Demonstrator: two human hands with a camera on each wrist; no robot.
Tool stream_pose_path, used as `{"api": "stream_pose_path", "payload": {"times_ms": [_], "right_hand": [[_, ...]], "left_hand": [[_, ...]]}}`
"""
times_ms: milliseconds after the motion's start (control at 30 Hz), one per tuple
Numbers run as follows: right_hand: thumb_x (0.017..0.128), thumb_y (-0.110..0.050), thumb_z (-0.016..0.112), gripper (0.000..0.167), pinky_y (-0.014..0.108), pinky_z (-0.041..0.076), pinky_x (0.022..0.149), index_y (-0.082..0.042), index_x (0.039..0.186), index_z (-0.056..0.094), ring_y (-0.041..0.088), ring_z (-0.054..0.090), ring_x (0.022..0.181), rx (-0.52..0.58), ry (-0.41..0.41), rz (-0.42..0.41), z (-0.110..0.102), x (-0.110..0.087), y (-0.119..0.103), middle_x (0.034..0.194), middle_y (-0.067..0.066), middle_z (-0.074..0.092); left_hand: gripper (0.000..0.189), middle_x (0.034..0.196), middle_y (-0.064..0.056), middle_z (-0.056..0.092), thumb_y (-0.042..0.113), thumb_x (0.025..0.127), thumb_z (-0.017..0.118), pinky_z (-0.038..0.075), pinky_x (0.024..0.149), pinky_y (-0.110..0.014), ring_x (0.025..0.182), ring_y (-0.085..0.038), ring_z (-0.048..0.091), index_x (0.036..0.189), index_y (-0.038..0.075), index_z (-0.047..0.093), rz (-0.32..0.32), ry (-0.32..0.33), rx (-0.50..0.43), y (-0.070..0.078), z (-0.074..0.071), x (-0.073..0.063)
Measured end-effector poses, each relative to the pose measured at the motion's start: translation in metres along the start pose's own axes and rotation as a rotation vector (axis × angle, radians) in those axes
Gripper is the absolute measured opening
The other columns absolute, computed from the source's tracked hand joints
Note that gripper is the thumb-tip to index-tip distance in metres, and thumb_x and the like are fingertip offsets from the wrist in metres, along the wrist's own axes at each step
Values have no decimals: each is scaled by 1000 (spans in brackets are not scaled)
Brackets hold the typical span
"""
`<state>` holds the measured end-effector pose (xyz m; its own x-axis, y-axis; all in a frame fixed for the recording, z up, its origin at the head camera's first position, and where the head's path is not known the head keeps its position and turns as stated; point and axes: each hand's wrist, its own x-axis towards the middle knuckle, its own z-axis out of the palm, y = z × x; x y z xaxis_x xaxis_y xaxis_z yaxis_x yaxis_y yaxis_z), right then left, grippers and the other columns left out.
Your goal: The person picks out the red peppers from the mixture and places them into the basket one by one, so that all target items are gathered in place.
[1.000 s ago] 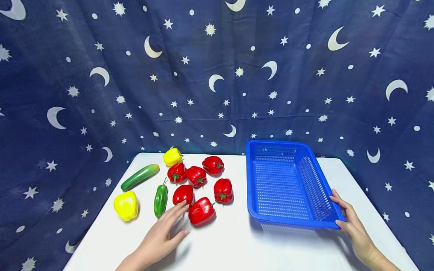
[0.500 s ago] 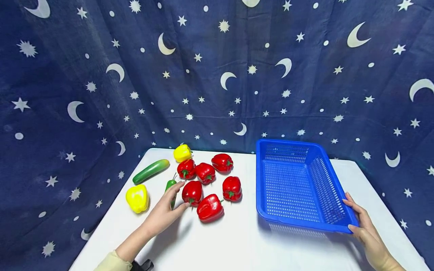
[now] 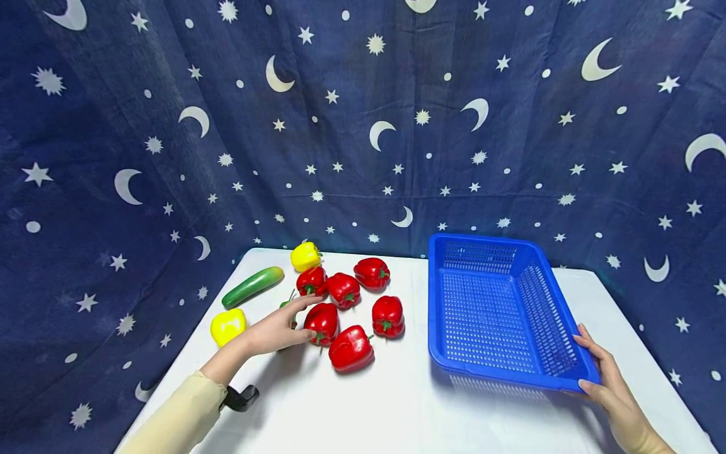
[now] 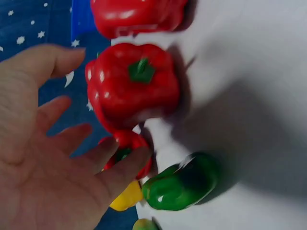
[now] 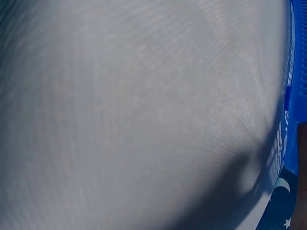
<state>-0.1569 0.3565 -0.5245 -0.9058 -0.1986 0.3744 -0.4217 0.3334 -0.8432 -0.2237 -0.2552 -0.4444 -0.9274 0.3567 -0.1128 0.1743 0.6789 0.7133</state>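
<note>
My left hand [image 3: 278, 329] hovers above the green chili pepper [image 3: 287, 315], fingers spread and thumb apart. Its fingertips reach around the left side of a red bell pepper [image 3: 321, 323]. In the left wrist view the same red bell pepper [image 4: 134, 86] lies beyond the open palm, with no clear grip on it. At the right, my right hand [image 3: 618, 394] holds the near right corner of the blue plastic basket [image 3: 513, 373], thumb at the front rim and fingers along the side. The basket looks tilted, its inside bare. The right wrist view shows mostly white cloth.
More red bell peppers [image 3: 351, 349] lie around the left hand. A yellow bell pepper [image 3: 305, 257] sits at the back, another yellow bell pepper [image 3: 228, 326] at the left, near a long green cucumber-like vegetable [image 3: 252, 287]. A dark starry curtain [image 3: 340, 157] hangs behind the white table [image 3: 391, 410].
The head view has shifted, moving everything right. My left hand has moved forward over the green chili pepper, its forearm coming further into view. The right hand stays on the basket.
</note>
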Motion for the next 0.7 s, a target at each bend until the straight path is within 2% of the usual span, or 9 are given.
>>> {"api": "stream_pose_path", "payload": {"times_ms": [133, 200, 333, 467, 567, 700], "right_hand": [[92, 6, 35, 72, 4, 16, 108, -8, 161, 19, -3, 7, 150, -10, 2, 6, 0, 0, 2, 172, -3, 0], [93, 6, 35, 72, 4, 17, 108, -8, 161, 19, -3, 8, 150, -3, 2, 8, 0, 0, 2, 172, -3, 0], [93, 7, 35, 71, 4, 18, 107, -7, 161, 19, -4, 8, 150, 4, -8, -1, 1, 2, 2, 172, -3, -1], [93, 8, 36, 72, 4, 16, 108, -7, 161, 18, -5, 7, 150, 3, -15, -6, 0, 1, 1, 172, -3, -2], [93, 10, 36, 72, 4, 12, 108, -6, 161, 17, -4, 4, 151, -5, -11, -8, 0, 0, 2, 172, -3, -1], [92, 8, 37, 73, 4, 6, 108, -8, 161, 18, -4, 0, 151, -41, 0, 6, 1, -1, 5, 172, -5, -1]], "left_hand": [[74, 157, -8, 42, 23, 90, 75, 47, 105, -56, 142, -39, 38, 157, 22, 42, -41, -89, -43, -3, -10, 10], [75, 158, -6, 42, 23, 90, 76, 45, 107, -55, 143, -37, 37, 157, 23, 42, -78, -118, -84, -5, -14, 14], [78, 159, -7, 40, 24, 90, 77, 43, 109, -55, 143, -37, 38, 158, 21, 40, -100, -167, -116, -9, -21, 22], [81, 158, -8, 40, 25, 87, 80, 49, 104, -49, 138, -33, 44, 158, 25, 40, -154, -219, -128, -13, -21, 29], [85, 153, -10, 42, 21, 84, 82, 55, 96, -44, 128, -29, 52, 157, 27, 41, -222, -254, -187, -15, -19, 34], [91, 151, -17, 40, 12, 82, 81, 58, 92, -45, 117, -28, 59, 160, 25, 36, -276, -304, -303, -18, -18, 37]]}}
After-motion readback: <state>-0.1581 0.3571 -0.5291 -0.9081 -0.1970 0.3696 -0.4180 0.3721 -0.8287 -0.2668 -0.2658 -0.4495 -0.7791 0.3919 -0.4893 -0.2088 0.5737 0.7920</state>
